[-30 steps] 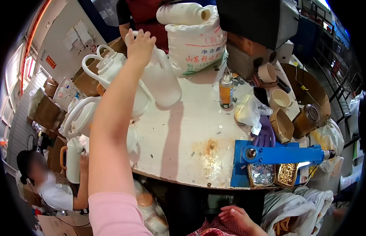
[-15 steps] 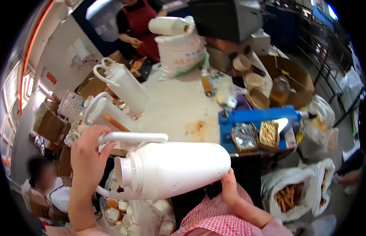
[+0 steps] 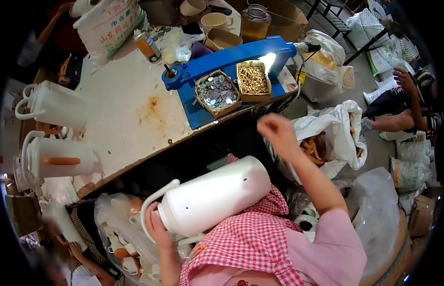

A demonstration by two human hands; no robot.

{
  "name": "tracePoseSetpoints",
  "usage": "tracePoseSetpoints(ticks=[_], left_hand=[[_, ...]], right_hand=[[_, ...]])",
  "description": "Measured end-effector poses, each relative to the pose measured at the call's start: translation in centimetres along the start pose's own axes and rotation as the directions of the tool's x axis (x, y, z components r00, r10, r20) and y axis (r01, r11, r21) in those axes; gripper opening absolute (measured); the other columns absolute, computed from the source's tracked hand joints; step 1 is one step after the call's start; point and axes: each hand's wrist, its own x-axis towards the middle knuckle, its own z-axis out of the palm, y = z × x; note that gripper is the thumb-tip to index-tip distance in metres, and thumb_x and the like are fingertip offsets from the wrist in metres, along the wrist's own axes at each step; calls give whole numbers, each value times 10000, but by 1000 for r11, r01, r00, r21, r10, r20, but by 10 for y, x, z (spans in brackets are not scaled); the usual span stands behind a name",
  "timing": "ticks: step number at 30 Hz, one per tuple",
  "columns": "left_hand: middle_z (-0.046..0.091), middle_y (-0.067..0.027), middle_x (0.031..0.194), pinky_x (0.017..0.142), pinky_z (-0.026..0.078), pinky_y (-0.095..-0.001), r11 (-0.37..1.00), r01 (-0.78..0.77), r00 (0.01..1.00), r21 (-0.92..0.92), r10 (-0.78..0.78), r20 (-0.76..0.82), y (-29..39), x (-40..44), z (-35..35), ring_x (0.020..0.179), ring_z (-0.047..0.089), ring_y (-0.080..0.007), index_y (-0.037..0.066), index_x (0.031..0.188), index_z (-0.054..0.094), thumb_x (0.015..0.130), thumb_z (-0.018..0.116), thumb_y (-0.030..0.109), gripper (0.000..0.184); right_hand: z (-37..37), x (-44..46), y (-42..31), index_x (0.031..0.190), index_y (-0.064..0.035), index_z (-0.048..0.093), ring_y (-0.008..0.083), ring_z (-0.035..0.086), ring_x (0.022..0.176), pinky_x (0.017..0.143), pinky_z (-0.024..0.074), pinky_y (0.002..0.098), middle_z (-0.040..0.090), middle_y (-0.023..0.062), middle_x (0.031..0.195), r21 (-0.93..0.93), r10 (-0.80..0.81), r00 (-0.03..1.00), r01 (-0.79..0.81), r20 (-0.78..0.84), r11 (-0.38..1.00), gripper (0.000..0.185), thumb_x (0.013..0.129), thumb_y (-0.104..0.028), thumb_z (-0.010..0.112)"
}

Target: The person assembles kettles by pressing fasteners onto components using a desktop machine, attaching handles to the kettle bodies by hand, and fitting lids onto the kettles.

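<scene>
Apparently for steadiness, my left hand's point(image 3: 159, 226) fingers clasp the white flask's point(image 3: 219, 195) neck at seven o'clock; my right hand's point(image 3: 278, 133) fingers, toward three, I can't read.

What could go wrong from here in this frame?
The white jug lies tilted across the checked apron with only the left hand at its neck; it might roll or slip off, as the right hand is away from it.

The metal discs and gold-coloured pieces sit in open boxes near the edge of the table, so a knock from the raised right arm could spill them.
</scene>
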Motion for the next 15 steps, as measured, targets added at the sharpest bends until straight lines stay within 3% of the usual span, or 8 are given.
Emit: tracePoseSetpoints(ticks=[1,3,5,6,8,12,15], left_hand=[[618,-80,1088,876,474,-290,994,-57,998,92,57,3,7,4,2,985,578,-159,2,1224,585,1044,459,234,319],[625,-66,1066,860,477,-289,999,-21,1000,46,20,11,3,13,-3,935,582,-142,-5,1205,589,1038,464,212,302],[629,-65,1055,856,478,-289,997,1,1000,78,-1,1,2,23,-4,933,586,-138,-3,1188,598,1033,469,195,282],[629,-65,1055,856,478,-289,997,4,1000,72,-4,6,0,26,-3,933,586,-138,-3,1188,598,1033,469,195,282],[632,-64,1039,852,483,-289,1000,7,1000,20,-7,-24,-5,28,-2,927,593,-139,-2,1179,602,1029,468,178,270],[643,-75,1037,860,488,-292,999,49,997,-12,-49,-54,1,24,2,930,600,-147,-6,1174,603,1022,468,158,261],[650,-83,1047,870,484,-290,999,39,999,-18,-40,-19,-6,32,-1,937,601,-154,-8,1173,602,1018,469,147,256]], right_hand=[[0,34,0,942,-22,694,274,686,792,716,527,363,701,141,869,100,-130,989,136,-64,986,170,893,-185,697],[-2,93,-15,940,-41,710,303,692,812,727,532,390,702,147,883,-224,-319,937,284,-140,932,138,889,-166,680],[8,134,-9,971,-72,726,324,695,865,776,542,418,709,144,909,-421,-291,948,214,-128,881,147,882,-174,668],[12,150,3,971,-72,726,324,695,865,776,542,418,709,144,909,-429,-291,948,211,-128,878,147,882,-174,668],[22,172,23,1035,-106,736,329,689,929,817,543,434,714,145,967,-622,-211,977,141,-41,771,193,883,-194,655],[21,178,11,1012,-142,723,320,684,971,844,545,445,706,78,1066,-617,-117,993,97,8,781,168,874,-214,660],[17,174,-3,985,-131,710,313,682,975,839,546,448,699,82,1080,-657,-73,997,73,28,750,157,862,-219,665]])
